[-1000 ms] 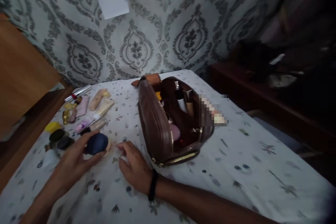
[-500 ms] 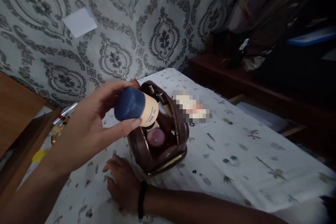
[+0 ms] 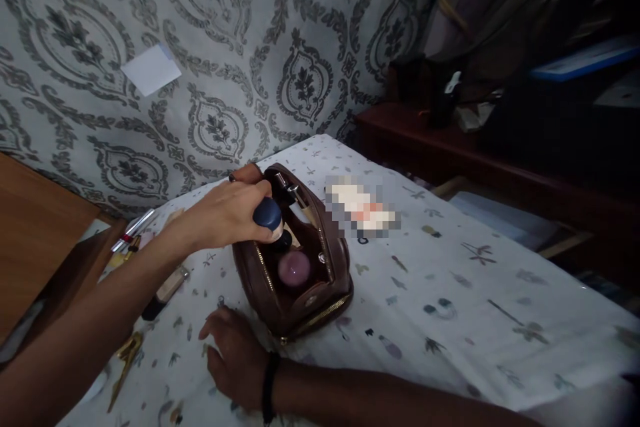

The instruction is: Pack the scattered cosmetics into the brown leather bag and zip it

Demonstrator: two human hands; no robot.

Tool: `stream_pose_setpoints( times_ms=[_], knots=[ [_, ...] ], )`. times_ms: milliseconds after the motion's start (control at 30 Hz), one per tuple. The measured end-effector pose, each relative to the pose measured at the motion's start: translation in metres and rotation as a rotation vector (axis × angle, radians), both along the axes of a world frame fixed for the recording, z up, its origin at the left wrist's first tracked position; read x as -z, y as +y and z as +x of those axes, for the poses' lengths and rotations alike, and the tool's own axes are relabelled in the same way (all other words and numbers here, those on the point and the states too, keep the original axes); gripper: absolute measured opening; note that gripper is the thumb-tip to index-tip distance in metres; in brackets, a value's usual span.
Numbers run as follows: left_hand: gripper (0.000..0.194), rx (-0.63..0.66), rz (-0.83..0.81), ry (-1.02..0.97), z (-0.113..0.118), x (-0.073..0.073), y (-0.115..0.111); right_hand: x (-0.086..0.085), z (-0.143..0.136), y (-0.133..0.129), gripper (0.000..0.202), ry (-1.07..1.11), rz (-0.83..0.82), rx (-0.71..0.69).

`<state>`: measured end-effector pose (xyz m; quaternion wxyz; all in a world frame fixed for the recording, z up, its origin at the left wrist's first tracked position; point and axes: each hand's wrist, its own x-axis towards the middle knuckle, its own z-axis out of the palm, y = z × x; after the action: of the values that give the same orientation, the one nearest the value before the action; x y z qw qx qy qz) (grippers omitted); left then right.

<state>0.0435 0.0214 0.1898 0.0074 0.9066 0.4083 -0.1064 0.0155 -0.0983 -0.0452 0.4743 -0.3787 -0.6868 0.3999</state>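
My left hand (image 3: 233, 215) is closed around a foundation bottle (image 3: 268, 215) with a navy cap and a beige body. It holds the bottle in the unzipped mouth of a dark brown leather makeup bag (image 3: 341, 267); the bottle's lower part is hidden. Inside the bag lie a round mauve item (image 3: 294, 269) and a few silver-topped tubes (image 3: 295, 192). On the cloth in front of the bag rests my right hand (image 3: 235, 357), a black band at its wrist. Its fingers are loosely bent and apart, with nothing in them.
A gold hair clip (image 3: 125, 363), a small beige bottle with a black cap (image 3: 171, 285) and shiny tubes (image 3: 134, 230) lie left of the bag. To its right is a blurred-out pale item (image 3: 363, 205). A patterned white cloth (image 3: 480, 320) covers the table; an open drawer (image 3: 505, 220) stands beyond.
My left hand has moved the foundation bottle from above the bag down into its opening, turning it more upright. My right hand stays in about the same place.
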Motion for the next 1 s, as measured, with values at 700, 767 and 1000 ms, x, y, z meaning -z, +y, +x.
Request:
stream_pose_setpoints(
  times_ms=[700,767,1000],
  knots=[
    [0.060,0.065,-0.006,0.274,0.028,0.034,0.019,0.003,0.000,0.001,0.032,0.055,0.002,-0.071],
    [0.067,0.059,0.006,0.292,0.029,0.038,0.020,0.004,-0.001,0.000,0.033,0.068,-0.015,-0.065],
    [0.077,0.016,0.035,0.351,0.032,0.045,0.023,0.006,0.000,0.000,0.031,0.086,-0.046,-0.074]
  ],
)
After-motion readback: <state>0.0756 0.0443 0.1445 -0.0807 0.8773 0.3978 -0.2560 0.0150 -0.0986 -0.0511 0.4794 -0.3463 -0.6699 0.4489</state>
